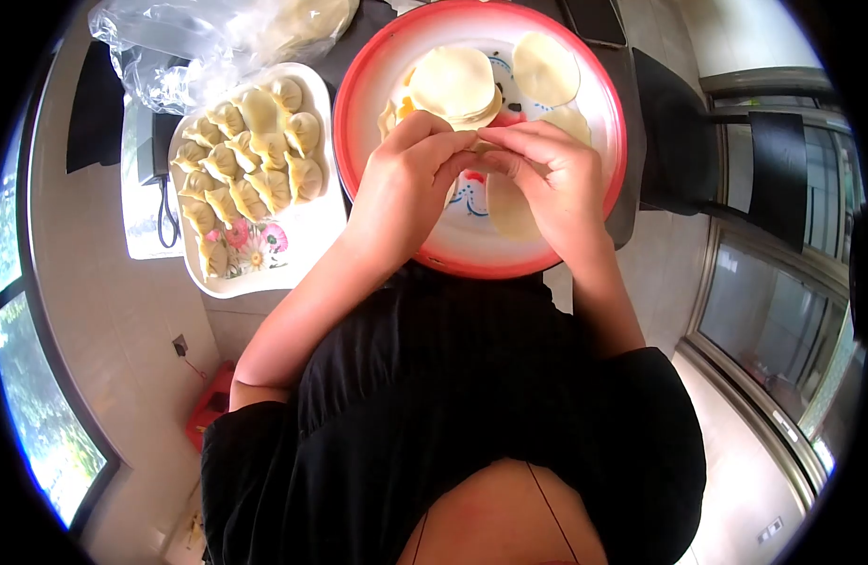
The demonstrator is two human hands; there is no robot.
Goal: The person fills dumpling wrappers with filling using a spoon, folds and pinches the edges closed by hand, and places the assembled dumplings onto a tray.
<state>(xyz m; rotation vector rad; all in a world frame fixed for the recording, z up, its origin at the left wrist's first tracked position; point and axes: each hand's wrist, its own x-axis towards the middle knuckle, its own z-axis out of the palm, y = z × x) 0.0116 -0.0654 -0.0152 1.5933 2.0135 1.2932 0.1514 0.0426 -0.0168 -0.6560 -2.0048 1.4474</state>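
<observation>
Above the round red-rimmed tray (359, 71), my left hand (410, 179) and my right hand (551, 174) meet fingertip to fingertip. Both are closed in a pinch around what looks like a dumpling, mostly hidden behind the fingers. Just beyond my left hand lies a stack of round dough wrappers (453, 82). A single wrapper (546, 70) rests at the far right of the tray, and another wrapper (511, 209) is partly covered by my right hand. Some yellowish pieces show beside the stack, too covered to identify.
Left of the round tray, a white flowered tray (297, 247) holds rows of pleated dumplings (248, 200). Behind it lies a clear plastic bag (151, 47). A black cable (167, 217) hangs at the left, and a black chair (679, 132) stands at the right.
</observation>
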